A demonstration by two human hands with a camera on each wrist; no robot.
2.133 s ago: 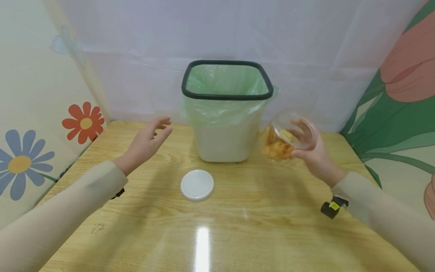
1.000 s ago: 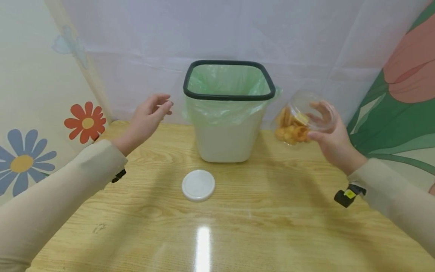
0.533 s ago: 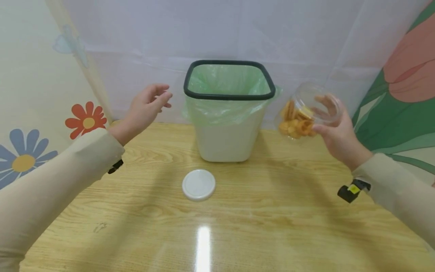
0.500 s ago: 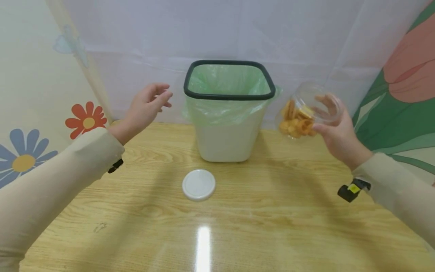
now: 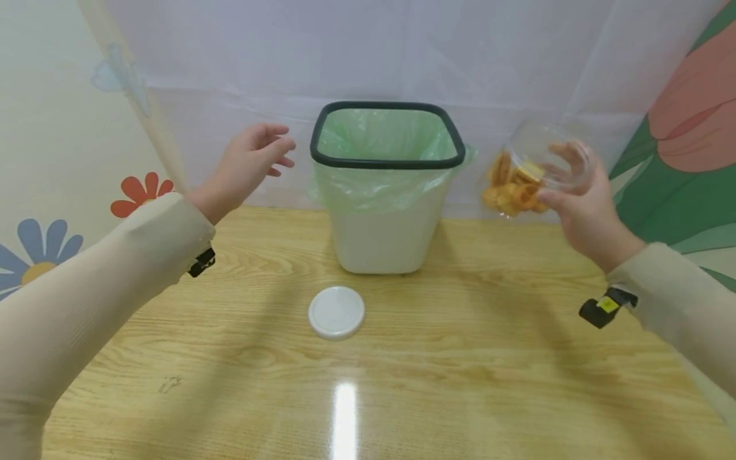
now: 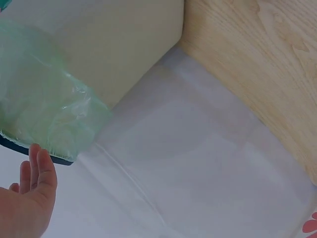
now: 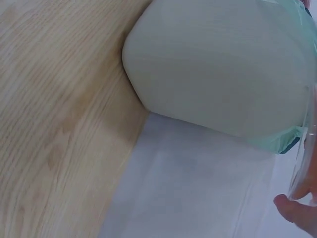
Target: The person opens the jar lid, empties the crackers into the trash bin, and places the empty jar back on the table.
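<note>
My right hand (image 5: pixel 592 198) grips a clear plastic jar (image 5: pixel 531 144) near its open mouth, to the right of the bin and above the table. The jar is tilted, with orange and yellow snack pieces (image 5: pixel 512 191) gathered toward its bottom end. In the right wrist view only the jar's edge and part of the hand (image 7: pixel 302 208) show. My left hand (image 5: pixel 253 160) hovers left of the bin with relaxed fingers and nothing in it. Between the hands stands a pale trash bin (image 5: pixel 379 236) with a dark rim (image 5: pixel 385 164) and a green liner bag (image 5: pixel 374 188).
A round white lid (image 5: pixel 336 312) lies on the wooden table (image 5: pixel 414 377) in front of the bin. Behind the bin hangs a white sheet (image 5: pixel 368 51). Flower-painted panels (image 5: pixel 52 140) flank the table on both sides.
My right hand has lifted the jar upward and to the right. My left hand has also risen, staying empty. Bin and lid remain in place.
</note>
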